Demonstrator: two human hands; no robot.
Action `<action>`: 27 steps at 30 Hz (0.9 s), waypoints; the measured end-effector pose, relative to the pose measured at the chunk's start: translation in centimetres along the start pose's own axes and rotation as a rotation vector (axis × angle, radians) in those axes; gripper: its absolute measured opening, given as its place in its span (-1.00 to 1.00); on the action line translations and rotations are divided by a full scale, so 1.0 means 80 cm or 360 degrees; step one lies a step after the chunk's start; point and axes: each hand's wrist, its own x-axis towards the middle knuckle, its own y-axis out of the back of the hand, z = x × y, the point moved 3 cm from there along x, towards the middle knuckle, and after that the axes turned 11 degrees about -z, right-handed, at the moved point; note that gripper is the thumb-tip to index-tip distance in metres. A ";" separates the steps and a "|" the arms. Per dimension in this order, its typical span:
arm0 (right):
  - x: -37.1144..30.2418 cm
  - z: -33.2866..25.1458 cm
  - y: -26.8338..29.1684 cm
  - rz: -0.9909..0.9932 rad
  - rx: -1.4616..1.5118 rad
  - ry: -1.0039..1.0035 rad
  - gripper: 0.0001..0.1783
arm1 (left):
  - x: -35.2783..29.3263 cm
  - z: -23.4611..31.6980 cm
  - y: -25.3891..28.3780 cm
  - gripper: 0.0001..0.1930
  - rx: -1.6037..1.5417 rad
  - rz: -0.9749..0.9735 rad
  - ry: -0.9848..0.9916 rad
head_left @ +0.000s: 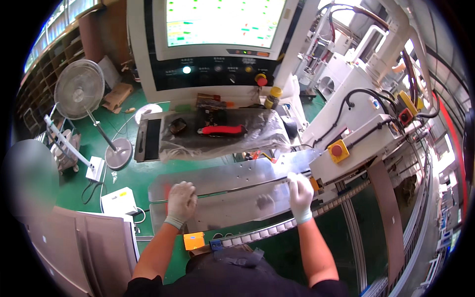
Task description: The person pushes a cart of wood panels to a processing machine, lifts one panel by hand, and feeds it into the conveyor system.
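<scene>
while both gloved hands rest on the metal plates (232,190), the left hand (181,201) lies flat with fingers spread near the left end, pressing down on the sheet and closed on nothing. the right hand (300,193) sits near the right end, fingers curled over the thin rod (247,184) that runs along the seam between the two plates; whether it fully clamps the rod cannot be told. the plates lie lengthwise between the hands, tilted up toward the right, touching the white machine housing (356,148).

just below the left hand, an orange square tag (193,240) sits beside a small blue block (215,244) at the roller track (277,228). a red round button on a yellow square plate (338,150) sits on the housing just right of the right hand. beyond the plates, a tray under clear plastic film (222,133) holds a red-handled tool (222,129). a yellow-capped jar (272,97) stands behind it, below the control panel (217,69) with its red button and lit screen (225,22).

to the left, green floor (123,178) holds a white box (118,200), a fan (79,89) on a round base, and a cardboard piece (118,95). the roller track bounds the near edge of the plates.
</scene>
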 end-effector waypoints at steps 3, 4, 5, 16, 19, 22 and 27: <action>0.091 0.037 -0.001 0.0178 -0.0018 0.0122 -0.76 | -0.026 -0.036 -0.001 -0.54 0.0315 0.0422 0.0389; 0.122 0.057 -0.009 0.0175 -0.0102 0.0159 -0.71 | -0.035 -0.049 -0.001 -0.53 0.0389 0.0487 0.0557; 0.150 0.074 -0.014 0.0174 -0.0185 0.0204 -0.65 | -0.044 -0.062 -0.001 -0.52 0.0461 0.0561 0.0726; 0.256 0.160 -0.088 -0.0147 -0.0287 0.0009 -0.47 | -0.048 -0.073 0.007 -0.40 0.0520 0.0572 0.0984; 0.258 0.160 -0.085 -0.0126 -0.0252 0.0018 -0.52 | -0.046 -0.073 0.008 -0.41 0.0563 0.0595 0.0988; 0.254 0.160 -0.074 -0.0092 -0.0333 0.0115 -0.60 | -0.042 -0.061 0.002 -0.40 0.0477 0.0554 0.1016; 0.254 0.150 -0.072 -0.0117 -0.0225 0.0057 -0.65 | -0.040 -0.061 0.008 -0.40 0.0525 0.0566 0.1032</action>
